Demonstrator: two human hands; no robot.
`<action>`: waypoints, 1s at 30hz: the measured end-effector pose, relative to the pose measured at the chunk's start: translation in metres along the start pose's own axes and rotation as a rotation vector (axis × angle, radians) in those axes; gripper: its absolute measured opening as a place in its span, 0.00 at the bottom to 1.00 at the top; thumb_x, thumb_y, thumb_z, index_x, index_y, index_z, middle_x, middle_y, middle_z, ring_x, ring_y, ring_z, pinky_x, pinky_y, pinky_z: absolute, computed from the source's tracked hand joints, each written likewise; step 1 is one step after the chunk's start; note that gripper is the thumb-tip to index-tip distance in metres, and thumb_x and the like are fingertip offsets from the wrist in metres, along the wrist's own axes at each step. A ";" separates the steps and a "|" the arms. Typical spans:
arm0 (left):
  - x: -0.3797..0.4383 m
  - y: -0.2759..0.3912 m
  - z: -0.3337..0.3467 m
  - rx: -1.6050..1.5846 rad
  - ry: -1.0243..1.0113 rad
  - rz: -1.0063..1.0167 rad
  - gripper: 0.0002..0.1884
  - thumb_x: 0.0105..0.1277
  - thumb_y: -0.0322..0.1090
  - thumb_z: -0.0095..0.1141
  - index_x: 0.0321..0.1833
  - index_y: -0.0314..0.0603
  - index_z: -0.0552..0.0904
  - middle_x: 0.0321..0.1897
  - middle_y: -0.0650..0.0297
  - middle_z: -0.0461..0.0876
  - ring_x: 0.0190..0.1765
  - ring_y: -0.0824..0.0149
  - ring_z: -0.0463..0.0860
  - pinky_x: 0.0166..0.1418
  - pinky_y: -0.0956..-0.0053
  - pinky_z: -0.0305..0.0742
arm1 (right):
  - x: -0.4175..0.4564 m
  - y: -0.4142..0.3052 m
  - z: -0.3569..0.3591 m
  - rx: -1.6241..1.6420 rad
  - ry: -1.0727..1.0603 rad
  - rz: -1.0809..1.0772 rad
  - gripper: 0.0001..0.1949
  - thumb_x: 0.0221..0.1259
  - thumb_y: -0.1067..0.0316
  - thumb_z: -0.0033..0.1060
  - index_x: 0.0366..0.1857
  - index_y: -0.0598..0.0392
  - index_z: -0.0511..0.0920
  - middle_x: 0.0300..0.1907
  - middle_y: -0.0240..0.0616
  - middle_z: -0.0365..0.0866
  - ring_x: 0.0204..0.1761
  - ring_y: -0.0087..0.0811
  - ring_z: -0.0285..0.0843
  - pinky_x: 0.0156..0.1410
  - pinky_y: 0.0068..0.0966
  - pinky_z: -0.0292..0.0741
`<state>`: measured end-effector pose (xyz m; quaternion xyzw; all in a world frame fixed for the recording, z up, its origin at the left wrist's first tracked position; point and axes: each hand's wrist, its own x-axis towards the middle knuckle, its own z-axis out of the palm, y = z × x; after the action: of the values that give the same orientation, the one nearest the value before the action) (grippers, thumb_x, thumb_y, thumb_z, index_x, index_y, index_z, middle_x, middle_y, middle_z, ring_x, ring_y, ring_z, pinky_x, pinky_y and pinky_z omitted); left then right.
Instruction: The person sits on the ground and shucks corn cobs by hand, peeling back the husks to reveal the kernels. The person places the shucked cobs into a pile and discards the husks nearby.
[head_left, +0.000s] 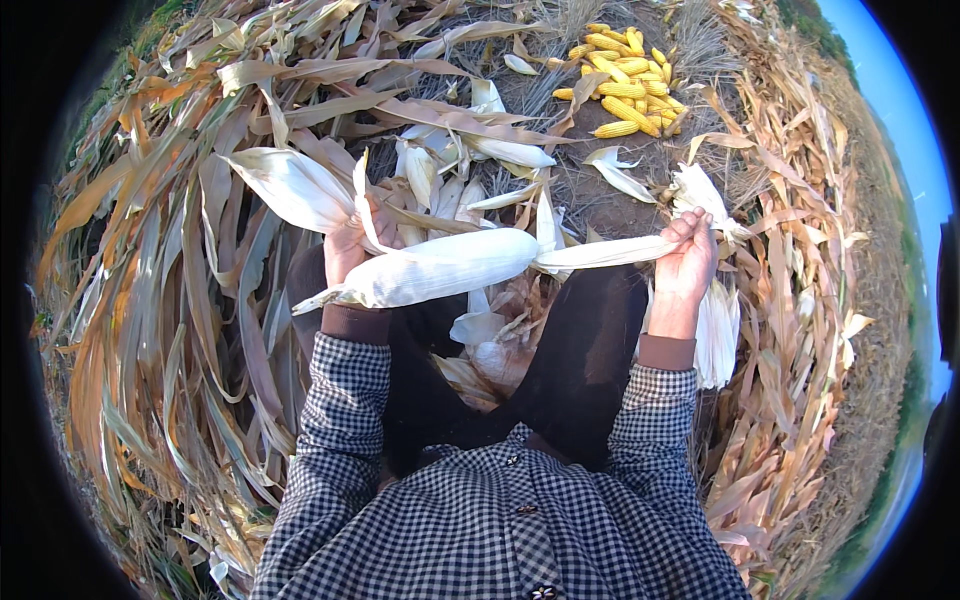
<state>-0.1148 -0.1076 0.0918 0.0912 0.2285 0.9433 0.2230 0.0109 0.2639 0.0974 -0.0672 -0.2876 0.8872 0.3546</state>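
An ear of corn in pale, dry husk lies almost level above my lap, its tapered tip towards the left. My left hand grips it from behind near that tip, partly hidden by the ear. Loose white husk leaves fan up and left from the same hand. From the ear's right end a narrow strip of husk stretches across to my right hand, whose fingers pinch its far end. Whatever kernels the ear has are covered by husk.
Husked yellow corn ears are heaped on the ground ahead. Dry cornstalks and leaves pile up on my left, with another row of stalks on my right. Shed husks litter the soil between, and a husk bundle hangs beside my right wrist.
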 end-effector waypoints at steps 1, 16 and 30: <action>-0.004 -0.001 0.012 0.104 0.007 -0.025 0.07 0.70 0.35 0.53 0.45 0.40 0.76 0.23 0.68 0.70 0.22 0.72 0.71 0.30 0.75 0.72 | 0.002 -0.005 0.010 -0.036 0.011 -0.017 0.10 0.73 0.59 0.51 0.40 0.54 0.74 0.29 0.30 0.71 0.28 0.22 0.69 0.32 0.20 0.70; 0.021 -0.055 0.163 1.117 -0.218 0.415 0.11 0.66 0.35 0.62 0.47 0.37 0.84 0.37 0.60 0.85 0.41 0.70 0.83 0.45 0.73 0.78 | -0.061 0.031 0.154 -0.653 -0.394 -0.291 0.19 0.75 0.54 0.48 0.40 0.61 0.80 0.30 0.29 0.81 0.33 0.15 0.72 0.40 0.16 0.72; 0.016 -0.082 0.091 1.191 -0.263 0.239 0.19 0.74 0.40 0.51 0.62 0.37 0.75 0.51 0.58 0.80 0.48 0.68 0.79 0.48 0.77 0.76 | -0.026 0.046 0.148 -0.430 -0.234 0.013 0.12 0.73 0.64 0.48 0.45 0.62 0.77 0.23 0.31 0.73 0.13 0.14 0.57 0.18 0.14 0.55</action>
<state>-0.0723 0.0009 0.1343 0.3402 0.6746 0.6530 0.0531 -0.0449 0.1513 0.1920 -0.0399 -0.5085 0.8096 0.2906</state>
